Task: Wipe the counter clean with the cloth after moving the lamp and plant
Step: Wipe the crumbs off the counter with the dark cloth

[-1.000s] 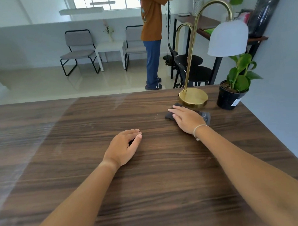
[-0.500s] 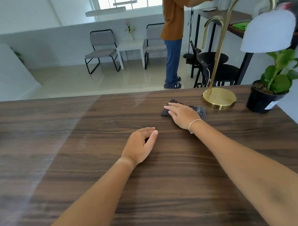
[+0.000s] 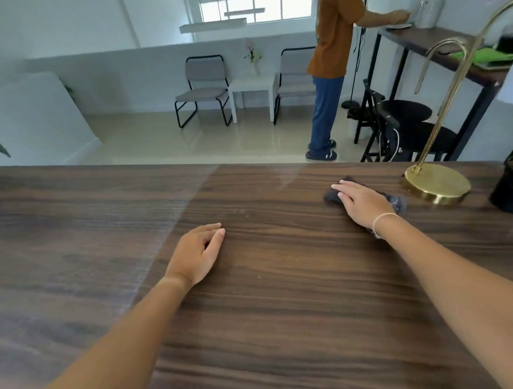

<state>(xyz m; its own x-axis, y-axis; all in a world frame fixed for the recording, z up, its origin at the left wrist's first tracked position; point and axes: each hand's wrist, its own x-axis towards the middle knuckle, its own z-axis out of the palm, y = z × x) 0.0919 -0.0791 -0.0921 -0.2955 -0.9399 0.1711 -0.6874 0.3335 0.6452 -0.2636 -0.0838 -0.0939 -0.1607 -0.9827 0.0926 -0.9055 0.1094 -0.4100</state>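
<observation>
Sliding left away from the lamp [image 3: 435, 183], the right hand [image 3: 364, 204] presses flat on the cloth [image 3: 331, 194]; left hand [image 3: 197, 252] rests loosely curled, empty, on the counter [image 3: 284, 310]. Wiping continues.

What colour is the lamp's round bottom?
Shiny gold; the lamp base shows clearly in the head view.

No legible text, label, brand, number or sign appears anywhere in view. Small white marks show on the dark slippers [image 3: 321, 154] of the person standing beyond the table [image 3: 284, 310], but they are too small and blurred to read. The black plant pot [image 3: 511, 195] at the right edge shows no readable label.
</observation>
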